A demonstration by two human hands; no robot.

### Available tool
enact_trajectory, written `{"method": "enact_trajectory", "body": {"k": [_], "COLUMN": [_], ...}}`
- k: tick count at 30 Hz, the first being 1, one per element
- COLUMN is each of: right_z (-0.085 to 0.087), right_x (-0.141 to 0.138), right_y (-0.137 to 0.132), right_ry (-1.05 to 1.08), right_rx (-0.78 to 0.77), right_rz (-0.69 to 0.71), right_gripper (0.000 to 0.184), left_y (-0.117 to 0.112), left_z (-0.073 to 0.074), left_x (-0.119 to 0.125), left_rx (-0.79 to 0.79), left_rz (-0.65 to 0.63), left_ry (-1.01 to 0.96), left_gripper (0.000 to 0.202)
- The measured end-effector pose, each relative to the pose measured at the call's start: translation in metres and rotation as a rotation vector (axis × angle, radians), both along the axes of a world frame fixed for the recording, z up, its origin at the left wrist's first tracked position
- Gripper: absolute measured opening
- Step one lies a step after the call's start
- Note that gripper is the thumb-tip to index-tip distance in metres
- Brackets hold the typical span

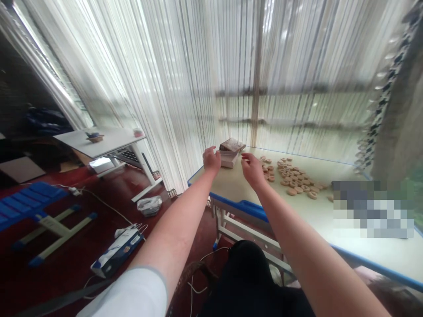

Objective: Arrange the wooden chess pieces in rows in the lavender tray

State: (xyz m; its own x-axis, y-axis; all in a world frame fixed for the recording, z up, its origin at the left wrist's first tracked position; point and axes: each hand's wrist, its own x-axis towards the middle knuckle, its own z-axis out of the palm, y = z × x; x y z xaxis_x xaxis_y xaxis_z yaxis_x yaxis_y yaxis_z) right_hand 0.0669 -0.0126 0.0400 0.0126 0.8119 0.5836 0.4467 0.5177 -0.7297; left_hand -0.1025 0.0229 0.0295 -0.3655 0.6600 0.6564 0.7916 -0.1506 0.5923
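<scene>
A small open box (228, 159) stands near the far left corner of the table, with a brownish printed lid or second box (233, 144) just behind it. At the box's left side is my left hand (212, 161), its fingers partly bent and apart; whether it touches the box I cannot tell. My right hand (252, 169) hovers to the right of the box, thumb and fingers slightly apart, with nothing visible between them. Many round, light wooden pieces (299, 178), some looking like rings, lie scattered to the right of that hand.
The pale table (238, 187) has a blue edge and stands against sheer striped curtains (165, 88). A pixelated patch (373, 209) covers something at its right end. Leftward are a white desk (112, 138), a blue stool (29, 202), a carton (117, 251) and loose cables on the floor.
</scene>
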Motion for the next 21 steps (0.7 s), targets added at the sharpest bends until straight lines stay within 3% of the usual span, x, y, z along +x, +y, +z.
{"method": "enact_trajectory", "body": {"k": [5, 9, 15, 21], "right_z": [-0.029, -0.042, -0.039, -0.031], "right_x": [-0.035, -0.035, -0.030, -0.030], "right_y": [0.022, 0.027, 0.028, 0.020], "right_ry": [-0.122, -0.221, -0.262, -0.057], "right_rx": [0.010, -0.077, -0.200, -0.207], "right_rz": [-0.053, -0.094, -0.031, 0.016], "right_gripper": [0.040, 0.055, 0.052, 0.044], "left_y": [0.013, 0.017, 0.013, 0.012], "left_z": [-0.022, -0.026, -0.021, -0.026], "left_x": [-0.017, -0.018, -0.017, -0.018], "left_rx": [-0.131, -0.248, -0.267, -0.083], "left_rz": [0.091, -0.043, -0.072, -0.116], "left_ry": [-0.131, -0.081, -0.036, -0.034], "left_gripper": [0.050, 0.055, 0.036, 0.023]}}
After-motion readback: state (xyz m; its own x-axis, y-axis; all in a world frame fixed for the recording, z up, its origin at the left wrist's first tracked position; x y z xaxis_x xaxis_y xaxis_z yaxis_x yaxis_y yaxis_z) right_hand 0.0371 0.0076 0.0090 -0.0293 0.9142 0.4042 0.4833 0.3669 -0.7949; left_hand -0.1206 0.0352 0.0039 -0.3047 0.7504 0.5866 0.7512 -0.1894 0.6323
